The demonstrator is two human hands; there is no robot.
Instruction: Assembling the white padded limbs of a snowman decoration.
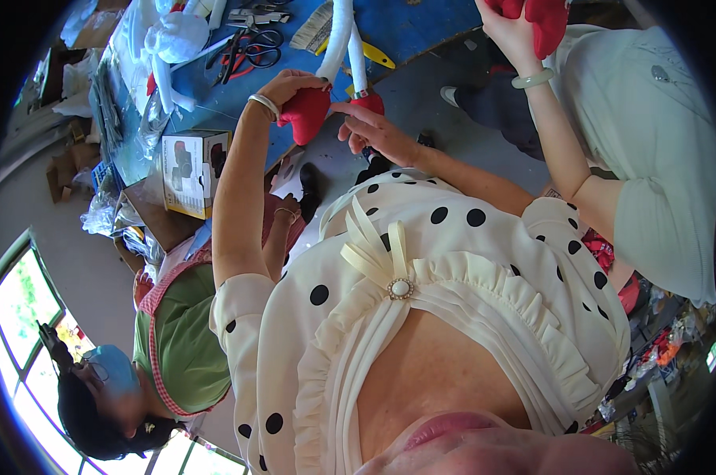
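My left hand (298,87), with a pale bracelet at the wrist, is closed on a red stuffed boot-shaped foot (306,117) at the end of a white padded tube (339,38). Just right of it is my right hand (380,136). Its index finger stretches to the edge of that red foot, while the other fingers are loosely bent and apart. Nothing shows clearly in them. Behind the right fingertips hangs a second white tube (357,67) with another red foot (370,101), partly hidden.
On the blue table (421,24) lie black-handled scissors (263,49), red-handled pliers (233,59), a brush (314,28) and white stuffed pieces (176,36). A printed box (192,170) stands nearer. One co-worker's hand (510,32) holds a red stuffed piece; another co-worker (185,332) is at left.
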